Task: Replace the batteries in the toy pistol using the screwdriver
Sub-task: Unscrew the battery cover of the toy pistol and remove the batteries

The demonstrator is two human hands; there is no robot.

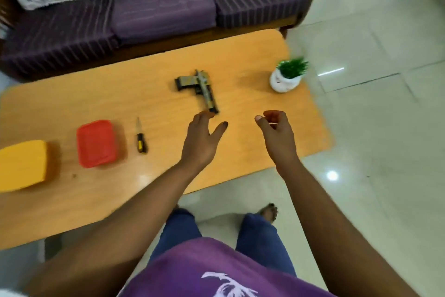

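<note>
The toy pistol point(199, 88), tan and black, lies flat on the orange wooden table point(144, 108) with its barrel end toward me. My left hand point(201, 139) hovers just short of that barrel end, fingers relaxed and spread, holding nothing. My right hand point(277, 133) hangs over the table to the right of the pistol, fingers loosely curled and empty. A small screwdriver point(140, 139) with a black and yellow handle lies to the left of my left hand, tip pointing away from me.
A red lidded box point(96, 143) and a yellow box point(22, 165) sit at the table's left. A small potted plant point(287, 75) in a white pot stands near the far right corner. A purple-cushioned sofa point(156, 7) runs behind the table. Pale tiled floor lies to the right.
</note>
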